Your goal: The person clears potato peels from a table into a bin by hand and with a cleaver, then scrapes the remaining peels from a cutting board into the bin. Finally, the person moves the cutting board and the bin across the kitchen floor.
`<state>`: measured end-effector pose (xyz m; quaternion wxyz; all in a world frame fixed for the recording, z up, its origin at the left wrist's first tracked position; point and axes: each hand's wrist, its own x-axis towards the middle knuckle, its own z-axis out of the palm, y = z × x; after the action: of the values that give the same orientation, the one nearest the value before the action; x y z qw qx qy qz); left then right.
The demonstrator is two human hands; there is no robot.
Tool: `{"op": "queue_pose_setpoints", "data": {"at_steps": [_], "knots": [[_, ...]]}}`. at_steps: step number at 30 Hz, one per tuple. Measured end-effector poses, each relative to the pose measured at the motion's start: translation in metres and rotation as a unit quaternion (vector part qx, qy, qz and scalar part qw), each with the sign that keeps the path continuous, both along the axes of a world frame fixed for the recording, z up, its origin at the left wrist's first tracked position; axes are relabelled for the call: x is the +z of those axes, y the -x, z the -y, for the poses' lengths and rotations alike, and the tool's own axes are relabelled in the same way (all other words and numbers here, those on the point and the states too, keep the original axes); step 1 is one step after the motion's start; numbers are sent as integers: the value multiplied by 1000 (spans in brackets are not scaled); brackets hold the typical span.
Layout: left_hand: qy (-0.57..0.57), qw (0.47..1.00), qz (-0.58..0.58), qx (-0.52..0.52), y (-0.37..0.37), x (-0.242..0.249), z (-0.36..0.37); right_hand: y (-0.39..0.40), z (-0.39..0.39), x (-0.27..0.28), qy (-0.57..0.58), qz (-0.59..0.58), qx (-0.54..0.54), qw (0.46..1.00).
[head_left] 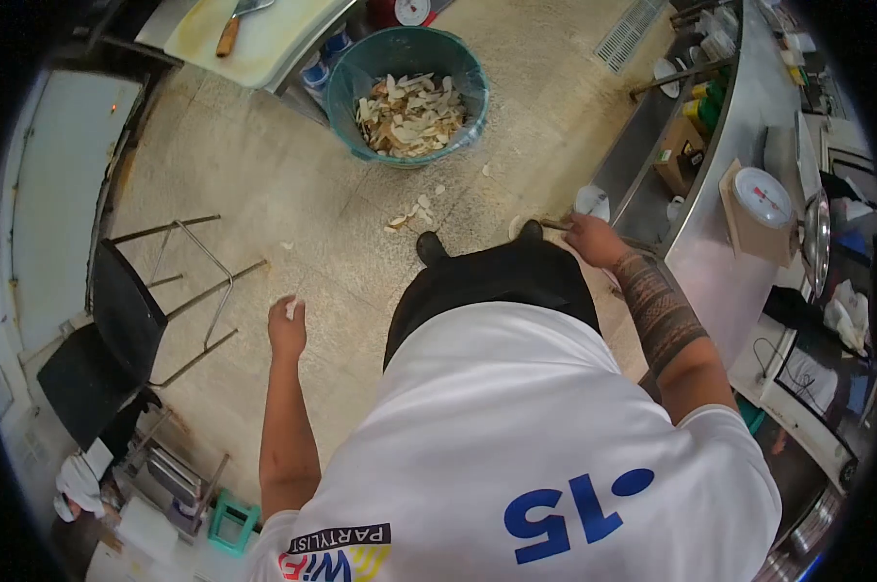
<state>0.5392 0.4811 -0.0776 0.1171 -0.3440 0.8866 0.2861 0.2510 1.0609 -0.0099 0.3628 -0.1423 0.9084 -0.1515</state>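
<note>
My left hand (pixel 286 327) hangs over the floor on the left with its fingers curled, and a small pale bit shows at the fingertips. On the right, my right hand (pixel 595 241) is closed beside the metal counter's lower edge. A thin brownish piece (pixel 555 224) sticks out from its fingers toward my shoe; I cannot tell what it is. Ahead of my feet stands a green tub (pixel 339 116), lined with clear plastic and holding a heap of pale peelings (pixel 411 116). Some loose peelings (pixel 421 208) lie on the floor between the tub and my shoes.
A black chair (pixel 128 301) with metal legs is at the left. At the upper left, a knife (pixel 229 37) rests on a white cutting board (pixel 274 44). The metal counter (pixel 705 242) along the right carries a round scale (pixel 763 197). A floor drain (pixel 630 36) lies farther ahead.
</note>
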Motion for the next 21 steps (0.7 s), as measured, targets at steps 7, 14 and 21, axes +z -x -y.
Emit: {"op": "queue_pose_setpoints", "data": {"at_steps": [7,14,21], "knots": [[-59,994,-2,88,-57,-59,-23,40,28,50,43,-51,-10,998],[-80,990,-81,-77,82,-21,-73,4,-9,71,41,-54,-66,995],[-65,992,-90,-55,86,4,-35,-13,-14,33,29,-45,-47,997]]}}
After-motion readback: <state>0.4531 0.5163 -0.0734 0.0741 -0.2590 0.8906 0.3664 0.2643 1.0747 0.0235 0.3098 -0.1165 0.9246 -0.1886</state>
